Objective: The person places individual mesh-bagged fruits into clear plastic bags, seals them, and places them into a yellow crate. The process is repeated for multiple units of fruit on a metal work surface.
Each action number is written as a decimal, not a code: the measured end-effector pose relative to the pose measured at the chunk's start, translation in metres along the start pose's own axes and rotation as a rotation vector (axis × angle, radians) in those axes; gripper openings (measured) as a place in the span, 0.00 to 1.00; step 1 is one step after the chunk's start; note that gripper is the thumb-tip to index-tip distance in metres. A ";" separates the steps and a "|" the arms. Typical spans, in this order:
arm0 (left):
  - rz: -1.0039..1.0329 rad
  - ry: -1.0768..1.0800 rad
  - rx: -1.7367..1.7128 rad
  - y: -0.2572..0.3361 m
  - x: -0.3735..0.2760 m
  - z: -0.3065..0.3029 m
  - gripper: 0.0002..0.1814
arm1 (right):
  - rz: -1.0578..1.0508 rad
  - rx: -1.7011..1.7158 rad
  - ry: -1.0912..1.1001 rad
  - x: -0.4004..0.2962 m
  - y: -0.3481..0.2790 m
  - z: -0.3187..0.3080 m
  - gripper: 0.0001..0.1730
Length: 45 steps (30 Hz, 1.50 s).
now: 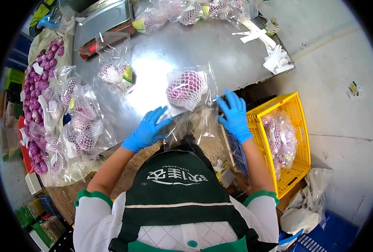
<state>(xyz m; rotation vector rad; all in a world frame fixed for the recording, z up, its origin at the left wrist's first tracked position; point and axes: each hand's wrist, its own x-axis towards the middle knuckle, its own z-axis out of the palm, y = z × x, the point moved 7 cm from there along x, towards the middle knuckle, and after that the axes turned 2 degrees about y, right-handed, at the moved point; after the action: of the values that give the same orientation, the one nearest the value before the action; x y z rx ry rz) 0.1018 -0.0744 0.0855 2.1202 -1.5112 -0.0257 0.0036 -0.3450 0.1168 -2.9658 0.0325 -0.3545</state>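
Observation:
A clear plastic bag lies at the front edge of the metal table, its mouth end hanging over the edge towards me. Inside it sits round purple produce in a white foam net. My left hand, in a blue glove, is at the bag's lower left side with thumb and fingers apart. On the other side my right hand, also gloved in blue, has its fingers spread by the bag's right edge. Whether the fingertips touch the film is hard to tell.
Filled bags and loose purple produce crowd the left. A labelled bag lies before the scale. More bags line the back. A yellow crate holds bags at right. Another person's gloved hand shows top left.

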 end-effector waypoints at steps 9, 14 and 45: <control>-1.014 0.394 -0.959 -0.096 0.042 0.012 0.13 | 0.780 1.403 -0.077 0.012 0.052 0.089 0.18; -0.546 0.347 -0.523 -0.045 0.069 -0.021 0.16 | 0.919 1.480 -0.027 0.017 0.050 0.096 0.25; -0.573 0.454 -0.454 -0.099 0.152 -0.044 0.44 | 1.003 1.550 -0.251 -0.003 0.152 -0.014 0.20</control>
<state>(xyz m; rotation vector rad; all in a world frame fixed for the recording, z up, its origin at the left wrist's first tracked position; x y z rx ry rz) 0.2590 -0.1679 0.1239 1.9357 -0.5473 -0.0778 -0.0036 -0.4966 0.1060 -1.1921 0.7550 0.1362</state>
